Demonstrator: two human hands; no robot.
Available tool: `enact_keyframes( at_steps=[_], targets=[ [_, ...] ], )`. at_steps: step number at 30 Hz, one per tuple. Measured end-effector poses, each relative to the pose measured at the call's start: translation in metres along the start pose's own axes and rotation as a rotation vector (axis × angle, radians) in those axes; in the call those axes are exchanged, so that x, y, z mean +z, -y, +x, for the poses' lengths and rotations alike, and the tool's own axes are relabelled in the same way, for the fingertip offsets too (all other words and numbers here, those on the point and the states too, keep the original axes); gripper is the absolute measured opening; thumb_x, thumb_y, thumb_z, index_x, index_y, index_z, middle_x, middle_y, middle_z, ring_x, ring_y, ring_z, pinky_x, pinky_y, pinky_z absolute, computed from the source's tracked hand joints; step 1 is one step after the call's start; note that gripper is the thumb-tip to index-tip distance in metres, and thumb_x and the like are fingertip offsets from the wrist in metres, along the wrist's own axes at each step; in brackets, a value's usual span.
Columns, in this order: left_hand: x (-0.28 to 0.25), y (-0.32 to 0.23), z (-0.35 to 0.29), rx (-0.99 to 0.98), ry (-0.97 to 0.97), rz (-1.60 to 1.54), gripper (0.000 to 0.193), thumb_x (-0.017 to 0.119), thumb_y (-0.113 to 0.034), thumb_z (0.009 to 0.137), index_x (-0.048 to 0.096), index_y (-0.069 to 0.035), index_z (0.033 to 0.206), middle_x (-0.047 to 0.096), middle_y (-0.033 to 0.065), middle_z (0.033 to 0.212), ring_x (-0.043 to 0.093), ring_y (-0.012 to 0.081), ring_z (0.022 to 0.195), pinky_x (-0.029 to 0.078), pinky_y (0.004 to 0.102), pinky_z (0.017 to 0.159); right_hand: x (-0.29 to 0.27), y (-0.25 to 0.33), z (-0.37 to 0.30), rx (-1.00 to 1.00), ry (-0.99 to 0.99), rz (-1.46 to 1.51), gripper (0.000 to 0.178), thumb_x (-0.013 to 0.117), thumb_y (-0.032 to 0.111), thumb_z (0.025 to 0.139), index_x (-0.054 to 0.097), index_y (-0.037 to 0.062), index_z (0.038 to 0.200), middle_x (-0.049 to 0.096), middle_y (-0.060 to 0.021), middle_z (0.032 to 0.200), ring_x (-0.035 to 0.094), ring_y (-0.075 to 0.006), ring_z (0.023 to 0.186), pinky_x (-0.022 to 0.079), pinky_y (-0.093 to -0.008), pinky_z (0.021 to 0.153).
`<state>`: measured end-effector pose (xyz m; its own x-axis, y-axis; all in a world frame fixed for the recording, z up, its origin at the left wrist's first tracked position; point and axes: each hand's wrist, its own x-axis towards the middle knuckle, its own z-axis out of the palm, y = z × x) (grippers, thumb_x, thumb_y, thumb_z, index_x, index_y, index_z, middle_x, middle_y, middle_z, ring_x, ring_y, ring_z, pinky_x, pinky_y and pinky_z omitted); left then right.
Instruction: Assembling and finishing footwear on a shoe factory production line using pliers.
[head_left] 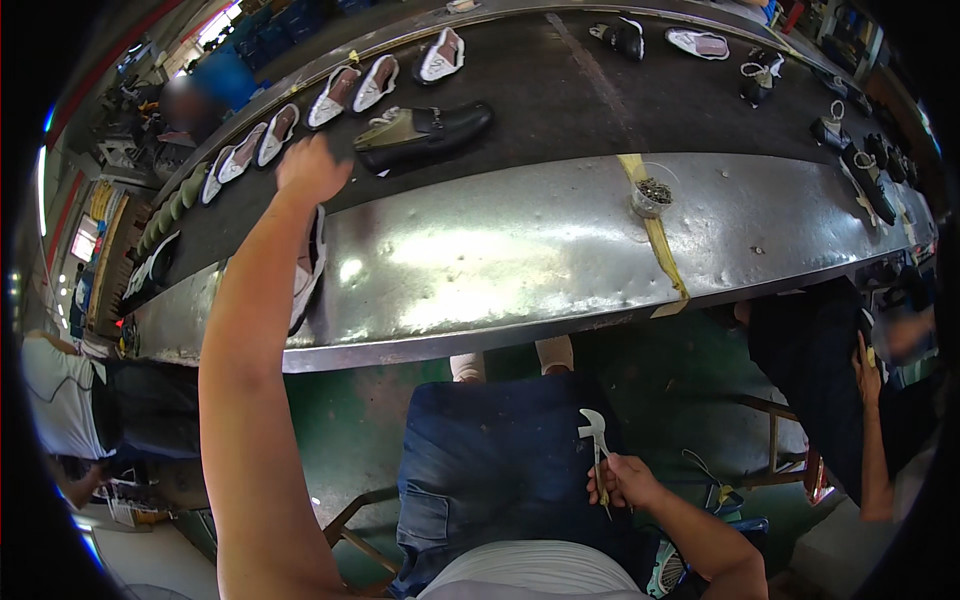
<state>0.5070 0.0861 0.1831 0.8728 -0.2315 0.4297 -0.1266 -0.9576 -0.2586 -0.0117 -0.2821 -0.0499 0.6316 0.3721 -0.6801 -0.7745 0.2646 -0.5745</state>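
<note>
My left hand reaches out over the dark conveyor belt, beside a black and olive shoe lying on its side. Its fingers are blurred and partly hidden, and a dark patch shows at their tips; I cannot make out whether it holds anything. Partly behind my left forearm, another shoe with a white edge rests on the metal ledge. Above my lap, my right hand is closed round the handle of a claw hammer, head pointing up.
Several shoes with white edges line the belt's far left side. More dark shoes stand at the right. A clear cup of small metal pieces sits on the metal ledge. Other people sit at both sides, a dark-clothed one at right.
</note>
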Motion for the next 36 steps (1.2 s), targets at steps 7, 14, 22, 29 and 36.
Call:
enact_keyframes(
  at_steps=[7,14,22,29,36],
  targets=[
    [0.004,0.09,-0.03,-0.361,0.554,-0.692,0.078,0.076,-0.033,0.082,0.044,-0.007,0.148,0.06,0.0164,0.136,0.06,0.0269,0.121,0.046,0.037,0.102,0.012,-0.001,-0.002,-0.004,-0.066,-0.053,0.061,0.027,0.049,0.108,0.059,-0.0026,0.111,0.07,-0.0142,0.092,0.073,-0.0228,0.076,0.045,-0.0236,0.045],
    [-0.142,0.041,-0.151,0.016,0.375,-1.407,0.073,0.081,-0.023,0.083,0.046,-0.008,0.146,0.061,0.0109,0.128,0.056,0.017,0.116,0.045,0.0322,0.103,0.033,-0.007,-0.009,-0.058,-0.134,-0.161,0.057,0.025,0.045,0.109,0.059,-0.0016,0.11,0.07,-0.013,0.092,0.071,-0.0198,0.072,0.043,-0.0241,0.044],
    [-0.119,-0.091,-0.44,-0.367,0.43,-2.105,0.099,0.076,-0.003,0.079,0.02,-0.01,0.16,0.041,0.0135,0.148,0.045,0.0218,0.133,0.036,0.0356,0.111,0.083,0.009,-0.044,-0.476,-0.272,-0.944,0.043,0.074,0.036,0.09,0.06,-0.0001,0.108,0.066,-0.0087,0.081,0.066,-0.018,0.072,0.053,-0.0317,0.067],
    [-0.102,-0.112,-0.488,-0.136,0.596,-1.986,0.068,0.063,-0.02,0.097,0.029,-0.01,0.155,0.035,0.013,0.149,0.036,0.0248,0.14,0.031,0.0378,0.116,0.174,0.05,-0.046,-0.814,-0.224,-1.067,0.059,0.081,0.022,0.08,0.052,0.0011,0.126,0.064,-0.0177,0.113,0.066,-0.0344,0.102,0.053,-0.0388,0.085],
    [-0.099,-0.111,-0.496,-0.092,0.56,-1.887,0.055,0.053,-0.024,0.104,0.032,-0.008,0.151,0.039,0.0132,0.147,0.036,0.0248,0.14,0.029,0.0381,0.116,0.202,0.075,-0.036,-1.058,-0.123,-1.447,0.045,0.064,-0.002,0.081,0.05,0.0006,0.124,0.066,-0.018,0.117,0.067,-0.0364,0.102,0.054,-0.0413,0.088]
  ],
)
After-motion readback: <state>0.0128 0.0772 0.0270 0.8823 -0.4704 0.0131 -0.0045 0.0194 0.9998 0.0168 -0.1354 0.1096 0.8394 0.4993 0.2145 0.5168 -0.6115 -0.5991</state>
